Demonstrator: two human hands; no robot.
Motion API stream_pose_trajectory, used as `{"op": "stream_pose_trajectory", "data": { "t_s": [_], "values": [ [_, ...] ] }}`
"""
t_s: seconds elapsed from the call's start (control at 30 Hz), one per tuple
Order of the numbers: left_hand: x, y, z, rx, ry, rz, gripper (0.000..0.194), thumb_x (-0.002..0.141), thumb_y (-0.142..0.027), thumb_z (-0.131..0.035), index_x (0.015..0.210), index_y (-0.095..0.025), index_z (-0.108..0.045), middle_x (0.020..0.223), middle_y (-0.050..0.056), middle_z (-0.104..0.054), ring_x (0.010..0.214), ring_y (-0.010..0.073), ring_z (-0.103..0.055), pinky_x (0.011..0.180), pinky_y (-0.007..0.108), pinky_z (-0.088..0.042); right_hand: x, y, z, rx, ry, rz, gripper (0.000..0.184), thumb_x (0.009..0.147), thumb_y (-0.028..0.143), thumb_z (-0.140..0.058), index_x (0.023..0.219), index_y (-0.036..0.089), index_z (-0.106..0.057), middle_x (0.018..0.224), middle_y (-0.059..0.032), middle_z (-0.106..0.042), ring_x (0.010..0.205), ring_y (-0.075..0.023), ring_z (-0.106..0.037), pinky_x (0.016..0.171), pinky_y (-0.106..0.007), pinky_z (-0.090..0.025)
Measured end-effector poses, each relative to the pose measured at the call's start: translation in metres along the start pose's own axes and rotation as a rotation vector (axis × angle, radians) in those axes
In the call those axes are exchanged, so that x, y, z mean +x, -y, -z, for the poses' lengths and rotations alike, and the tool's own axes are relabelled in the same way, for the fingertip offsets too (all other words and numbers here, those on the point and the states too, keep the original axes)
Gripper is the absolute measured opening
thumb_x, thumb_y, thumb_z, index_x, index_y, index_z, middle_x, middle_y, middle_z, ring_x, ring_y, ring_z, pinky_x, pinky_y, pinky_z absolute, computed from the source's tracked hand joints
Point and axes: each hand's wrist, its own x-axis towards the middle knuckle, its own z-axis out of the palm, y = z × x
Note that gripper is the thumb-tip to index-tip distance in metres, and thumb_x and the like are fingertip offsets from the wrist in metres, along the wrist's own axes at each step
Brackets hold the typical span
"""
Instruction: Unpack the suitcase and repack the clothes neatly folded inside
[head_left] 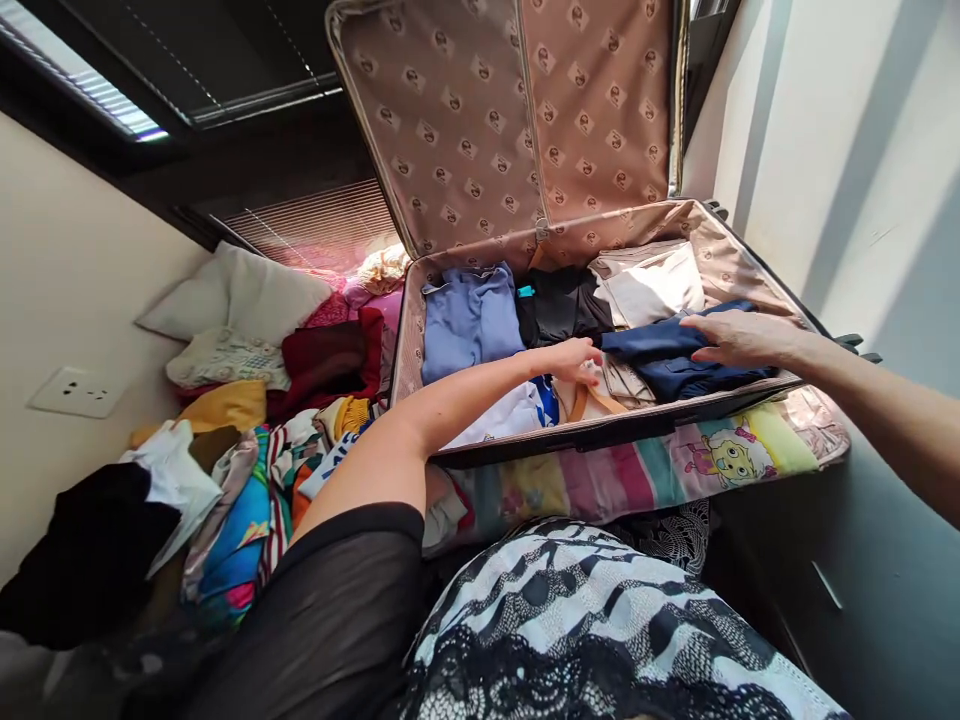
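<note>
1. Setting: an open suitcase [720, 262] sits on a bed [600, 480] with a striped cartoon-print sheet, pushed against a pale wall at 3 o'clock. The suitcase lid [510, 110] stands up at 12 o'clock, lined in patterned beige fabric. Dark window blinds [225, 60] run across 11 o'clock.
2. At 9 o'clock there's a messy heap of clothes [240, 480] on the bed, with a white pillow [247, 290] behind it and a wall socket [75, 392] on the left wall.
3. Inside the case: a folded blue shirt [469, 315] at the back left, a black garment [562, 305] next to it, a beige one [652, 280] at the back right, and a white piece [510, 412] near the front edge.
4. Left hand [574, 360]: fingers loosely curled, tips down on the clothes at the middle of the case, right at the left edge of the navy garment [675, 360]. Can't tell if it's actually pinching anything.
5. Right hand [739, 338]: open and flat, palm down, pressing on top of the navy garment.
6. So the navy garment lies in the front right of the case, under the right hand and just at 3 o'clock of the left.
</note>
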Motion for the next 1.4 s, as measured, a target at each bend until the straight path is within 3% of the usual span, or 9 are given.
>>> {"op": "stream_pose_trajectory", "data": {
  "t_s": [0.07,0.17,0.3,0.57,0.73,0.93,1.17,1.27,1.4],
  "values": [
    [-0.012,0.001,-0.006,0.026,0.008,0.101,0.046,0.077,-0.031,-0.088,0.121,-0.018,-0.082,0.112,0.011,-0.073,0.103,0.0260,-0.070,0.094,0.030,-0.055,-0.006,0.033,0.017,-0.068,0.182,0.039,0.049,0.094,0.023,-0.080,0.140,0.010,-0.071,0.111,-0.0229,-0.078,0.087,-0.0263,-0.071,0.078,-0.034,-0.046],
    [-0.021,-0.006,-0.012,0.011,-0.045,0.205,0.031,0.076,-0.025,-0.087,0.106,-0.016,-0.085,0.104,0.010,-0.076,0.099,0.0254,-0.071,0.092,0.030,-0.056,-0.021,0.076,0.028,-0.092,0.215,0.082,0.052,0.102,0.026,-0.068,0.151,0.008,-0.062,0.111,-0.0210,-0.077,0.094,-0.0283,-0.070,0.082,-0.034,-0.047],
    [-0.032,-0.029,-0.002,-0.113,-0.176,0.254,0.011,0.075,-0.010,-0.079,0.083,-0.014,-0.085,0.089,0.007,-0.079,0.089,0.0219,-0.074,0.094,0.031,-0.058,-0.043,0.104,0.017,0.049,0.112,0.157,0.049,0.098,0.028,-0.065,0.144,0.012,-0.067,0.100,-0.0128,-0.076,0.087,-0.0258,-0.070,0.082,-0.034,-0.051],
    [-0.069,-0.114,0.012,-0.350,-0.420,0.286,0.020,0.079,-0.007,-0.072,0.092,-0.014,-0.085,0.081,0.005,-0.078,0.081,0.0188,-0.073,0.088,0.031,-0.060,-0.058,0.145,-0.020,0.458,-0.177,0.162,0.063,0.089,0.040,-0.067,0.146,0.015,-0.061,0.101,-0.0099,-0.075,0.077,-0.0221,-0.069,0.076,-0.035,-0.056],
    [-0.092,-0.147,-0.010,-0.316,-0.562,0.318,0.028,0.087,-0.011,-0.067,0.113,-0.012,-0.075,0.096,0.009,-0.079,0.088,0.0222,-0.073,0.086,0.032,-0.057,-0.053,0.150,-0.022,0.652,0.081,0.209,0.047,0.081,0.056,-0.075,0.109,0.019,-0.072,0.083,-0.0043,-0.072,0.073,-0.0208,-0.064,0.069,-0.032,-0.053],
    [-0.103,-0.164,-0.027,-0.252,-0.686,0.272,0.028,0.090,-0.008,-0.065,0.117,-0.014,-0.067,0.104,0.011,-0.079,0.097,0.0256,-0.074,0.094,0.036,-0.056,-0.047,0.146,-0.015,0.980,0.270,0.142,0.069,0.068,0.082,-0.082,0.086,0.016,-0.075,0.079,-0.0049,-0.070,0.074,-0.0189,-0.062,0.071,-0.031,-0.050],
    [-0.122,-0.157,-0.043,-0.565,-0.668,0.165,0.024,0.096,-0.009,-0.061,0.116,-0.018,-0.070,0.093,0.004,-0.080,0.085,0.0173,-0.078,0.086,0.029,-0.060,-0.058,0.132,-0.014,0.686,0.202,0.264,0.059,0.083,0.077,-0.072,0.090,0.019,-0.082,0.083,-0.0075,-0.074,0.075,-0.0216,-0.065,0.072,-0.033,-0.051],
    [-0.142,-0.148,-0.044,-0.579,-0.754,0.190,0.018,0.097,-0.009,-0.060,0.105,-0.018,-0.074,0.096,0.005,-0.081,0.083,0.0153,-0.077,0.080,0.026,-0.060,-0.065,0.128,-0.013,0.406,0.094,0.392,0.040,0.101,0.051,-0.057,0.095,0.021,-0.084,0.085,-0.0087,-0.074,0.074,-0.0199,-0.064,0.072,-0.032,-0.049],
    [-0.171,-0.134,-0.049,-0.503,-0.852,0.250,0.015,0.094,-0.009,-0.064,0.099,-0.017,-0.076,0.100,0.006,-0.081,0.081,0.0147,-0.074,0.078,0.025,-0.058,-0.074,0.130,-0.009,-0.003,-0.014,0.606,0.037,0.102,0.016,-0.044,0.098,0.020,-0.080,0.086,-0.0100,-0.069,0.079,-0.0196,-0.061,0.071,-0.030,-0.044]
  ]
}}
